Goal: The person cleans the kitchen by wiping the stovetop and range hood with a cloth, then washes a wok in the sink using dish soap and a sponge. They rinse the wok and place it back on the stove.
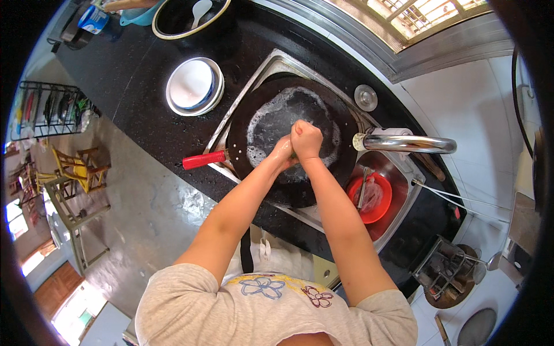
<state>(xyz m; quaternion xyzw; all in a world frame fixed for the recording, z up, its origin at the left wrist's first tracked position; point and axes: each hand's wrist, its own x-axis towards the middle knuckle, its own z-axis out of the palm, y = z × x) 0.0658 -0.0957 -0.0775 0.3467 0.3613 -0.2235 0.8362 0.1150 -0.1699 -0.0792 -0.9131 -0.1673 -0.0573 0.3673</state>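
A big black wok (242,130) with a red handle (203,160) sits in the left basin of the steel sink (276,56). Soapy water (283,112) with a ring of white foam lies in it. Over this water my left hand (280,152) and my right hand (306,139) are closed and pressed against each other. The right is a fist, set slightly higher than the left. A small greenish bit shows between them, but the fingers hide what it is. Wet suds glisten on the left hand.
A chrome faucet (412,143) arches to the right. Below it, a red bowl (378,202) stands in the right basin. Stacked white bowls (190,83), a large dark basin (167,34) with a white spoon (201,10), and a metal lid (366,97) rest on the black counter (138,75).
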